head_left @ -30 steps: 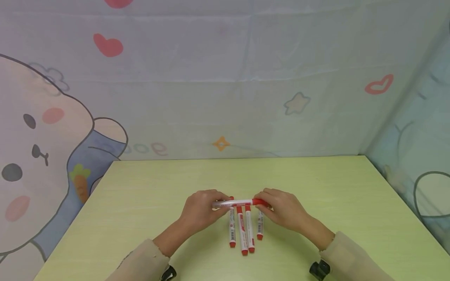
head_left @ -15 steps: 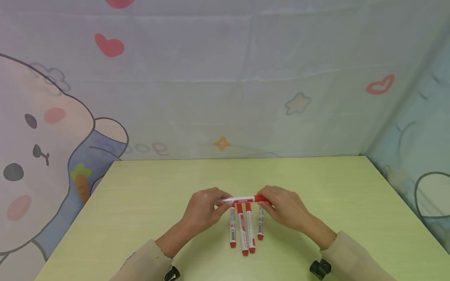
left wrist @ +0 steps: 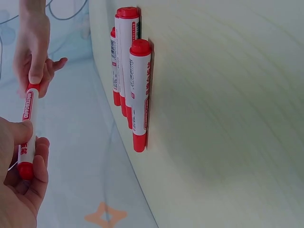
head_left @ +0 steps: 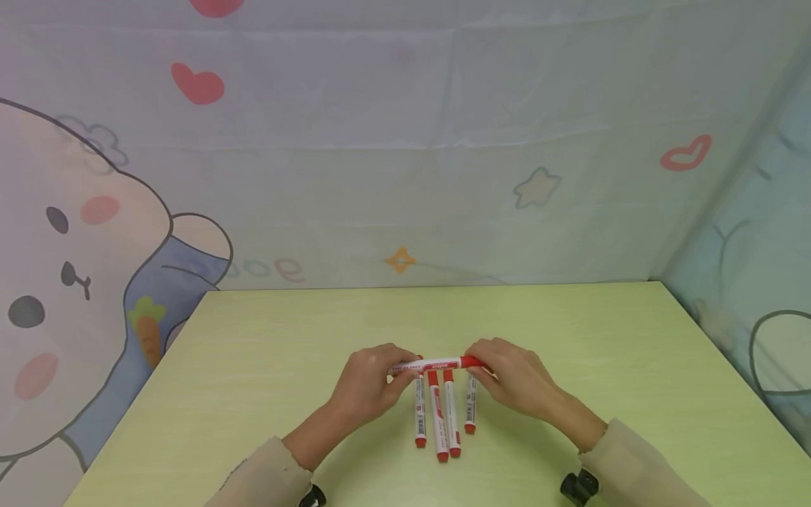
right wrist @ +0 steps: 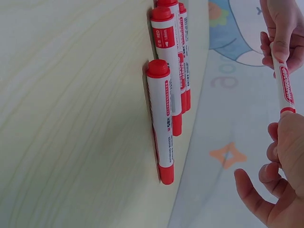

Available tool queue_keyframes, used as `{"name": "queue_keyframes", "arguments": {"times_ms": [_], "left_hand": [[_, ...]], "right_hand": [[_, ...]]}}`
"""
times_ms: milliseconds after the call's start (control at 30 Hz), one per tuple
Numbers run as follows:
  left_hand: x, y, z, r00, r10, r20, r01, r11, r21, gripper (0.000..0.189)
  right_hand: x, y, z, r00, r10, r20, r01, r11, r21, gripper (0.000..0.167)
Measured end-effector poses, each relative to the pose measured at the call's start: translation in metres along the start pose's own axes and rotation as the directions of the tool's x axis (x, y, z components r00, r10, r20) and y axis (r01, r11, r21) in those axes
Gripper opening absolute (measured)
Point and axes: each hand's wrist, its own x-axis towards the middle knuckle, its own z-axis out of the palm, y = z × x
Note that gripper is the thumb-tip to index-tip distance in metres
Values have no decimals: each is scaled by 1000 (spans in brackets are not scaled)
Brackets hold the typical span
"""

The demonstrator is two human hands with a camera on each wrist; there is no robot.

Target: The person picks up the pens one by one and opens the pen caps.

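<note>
Left hand (head_left: 369,382) and right hand (head_left: 516,377) each pinch an end of one marker (head_left: 438,364), raised off the table (head_left: 285,338) near four others (head_left: 438,419), barely shifted from a second ago, so work seems scarcely advanced.

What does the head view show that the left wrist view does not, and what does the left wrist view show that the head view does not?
Only the head view shows the sleeves, the printed animal face and the red hearts.

Only the left wrist view shows the red end of the held marker near the left hand.

Both show the left hand and the right hand holding that marker, four other markers lying on the table, and the printed orange four-pointed shape.
</note>
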Motion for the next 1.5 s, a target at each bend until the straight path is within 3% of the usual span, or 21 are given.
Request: {"name": "queue_keyframes", "arguments": {"times_ms": [267,467,800,1067,1500], "left_hand": [[-2,0,0,1000,11,-9,-11,1000,-2,19],[-5,0,0,1000,30,-4,-30,999,-13,16],[-6,-2,0,989,120,-91,-119,993,9,16],[-8,-3,-2,992,109,-68,-109,994,2,16],[-8,-5,-4,990,102,-97,-102,995,0,19]], "right_hand": [[-1,-1,3,999,41,11,-41,999,8,17],[-5,0,5,1000,18,11,-18,1000,19,16],[-6,-2,7,1000,6,-29,-6,1000,23,15],[-4,-3,7,1000,11,2,-11,999,42,13],[1,-6,8,999,41,35,-43,997,64,13]]}}
